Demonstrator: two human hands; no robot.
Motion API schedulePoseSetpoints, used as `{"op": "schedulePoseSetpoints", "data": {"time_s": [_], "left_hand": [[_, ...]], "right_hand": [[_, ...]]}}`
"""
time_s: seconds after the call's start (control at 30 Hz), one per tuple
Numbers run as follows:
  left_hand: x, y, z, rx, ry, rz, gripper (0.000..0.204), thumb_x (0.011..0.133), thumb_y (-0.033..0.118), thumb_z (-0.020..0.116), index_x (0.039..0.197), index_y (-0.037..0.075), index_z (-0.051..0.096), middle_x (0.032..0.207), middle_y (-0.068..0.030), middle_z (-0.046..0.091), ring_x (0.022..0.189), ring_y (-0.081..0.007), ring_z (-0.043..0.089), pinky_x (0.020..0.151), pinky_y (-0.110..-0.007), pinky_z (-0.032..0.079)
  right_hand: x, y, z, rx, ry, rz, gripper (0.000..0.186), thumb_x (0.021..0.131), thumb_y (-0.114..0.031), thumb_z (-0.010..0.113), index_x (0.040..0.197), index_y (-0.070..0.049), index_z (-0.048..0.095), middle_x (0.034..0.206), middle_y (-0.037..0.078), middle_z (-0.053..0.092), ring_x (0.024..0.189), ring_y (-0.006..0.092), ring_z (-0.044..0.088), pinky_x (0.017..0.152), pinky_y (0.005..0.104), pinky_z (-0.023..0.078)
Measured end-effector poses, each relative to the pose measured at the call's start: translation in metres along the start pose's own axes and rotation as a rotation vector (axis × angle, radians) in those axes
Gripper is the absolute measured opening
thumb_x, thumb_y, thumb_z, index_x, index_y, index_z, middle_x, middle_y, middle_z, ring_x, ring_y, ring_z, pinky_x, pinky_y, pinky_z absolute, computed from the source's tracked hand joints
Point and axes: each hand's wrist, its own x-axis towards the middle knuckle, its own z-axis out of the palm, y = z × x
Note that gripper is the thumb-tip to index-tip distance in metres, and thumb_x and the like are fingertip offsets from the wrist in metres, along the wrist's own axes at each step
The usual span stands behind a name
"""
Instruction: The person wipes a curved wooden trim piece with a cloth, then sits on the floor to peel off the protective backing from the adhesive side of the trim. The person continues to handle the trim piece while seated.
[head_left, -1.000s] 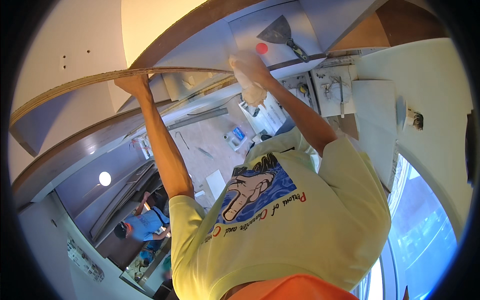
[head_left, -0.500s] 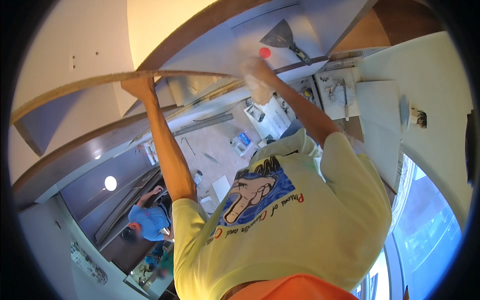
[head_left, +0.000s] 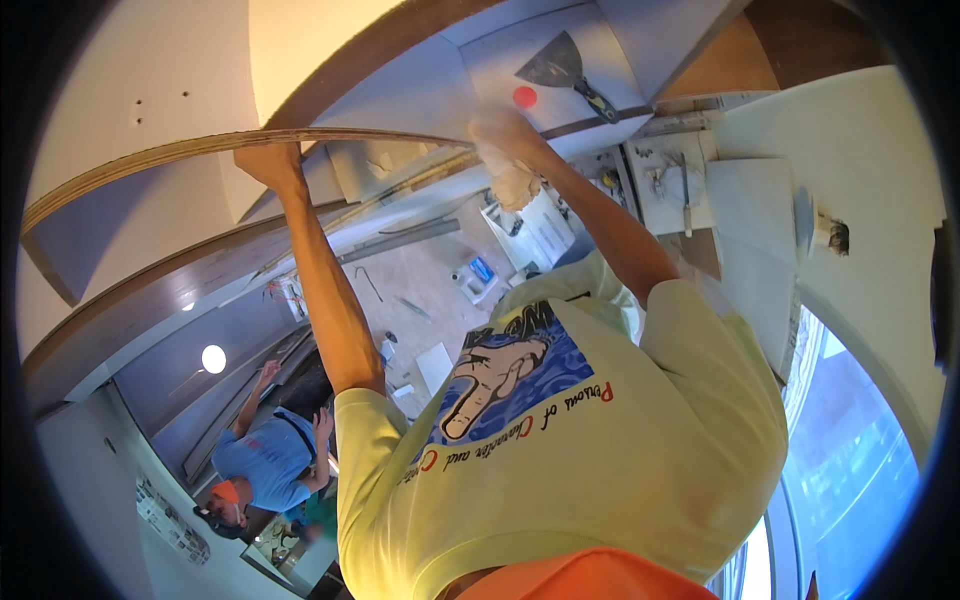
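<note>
My left hand (head_left: 270, 166) is closed at the plywood edge of a curved white board (head_left: 190, 143); its fingers are mostly hidden behind that edge. Motion blurs my right hand (head_left: 503, 132), which is closed on a crumpled beige cloth (head_left: 514, 186) hanging below it, by the board's right end. Just beyond, a putty knife (head_left: 556, 66) with a broad dark blade and a dark handle lies on a white cabinet surface. A red round spot (head_left: 525, 97) shows between the knife and my right hand.
White cabinet compartments (head_left: 90, 250) surround the board. At lower left a co-worker in a blue shirt (head_left: 268, 460) raises one arm. On the floor below stand a white container with a blue label (head_left: 482, 270) and scattered tools. A window (head_left: 860, 440) is at right.
My right hand has shifted slightly left with the cloth, while my left hand keeps its place on the board edge. The co-worker has turned and raised an arm.
</note>
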Motion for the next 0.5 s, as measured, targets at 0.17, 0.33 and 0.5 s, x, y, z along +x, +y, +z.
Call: {"op": "schedulePoseSetpoints", "data": {"time_s": [0.17, 0.33, 0.5], "left_hand": [[0.002, 0.001, 0.002, -0.049, 0.019, 0.103, 0.026, 0.072, 0.006, 0.065, 0.059, -0.001, 0.044, 0.051, -0.0058, 0.044, 0.049, -0.0194, 0.044, 0.049, -0.038, 0.038], [-0.001, 0.001, -0.001, 0.001, 0.047, 0.119, 0.026, 0.07, 0.009, 0.069, 0.06, -0.003, 0.048, 0.051, -0.0086, 0.048, 0.047, -0.0224, 0.047, 0.051, -0.038, 0.041], [0.001, -0.002, -0.001, -0.02, -0.037, 0.05, 0.024, 0.069, 0.01, 0.069, 0.062, -0.003, 0.05, 0.055, -0.0106, 0.052, 0.051, -0.0258, 0.05, 0.053, -0.039, 0.042]], "right_hand": [[0.015, 0.005, -0.001, -0.03, 0.056, -0.166, 0.043, 0.087, -0.033, 0.066, 0.11, 0.002, 0.067, 0.099, 0.017, 0.069, 0.095, 0.0266, 0.066, 0.084, 0.036, 0.051], [0.02, 0.007, 0.001, 0.036, 0.062, -0.196, 0.036, 0.089, -0.029, 0.065, 0.104, 0.003, 0.066, 0.09, 0.013, 0.07, 0.082, 0.023, 0.068, 0.074, 0.0358, 0.053], [-0.001, -0.006, 0.001, 0.045, 0.013, -0.19, 0.035, 0.09, -0.029, 0.065, 0.105, 0.002, 0.066, 0.09, 0.015, 0.069, 0.079, 0.0237, 0.068, 0.072, 0.0352, 0.053]]}}
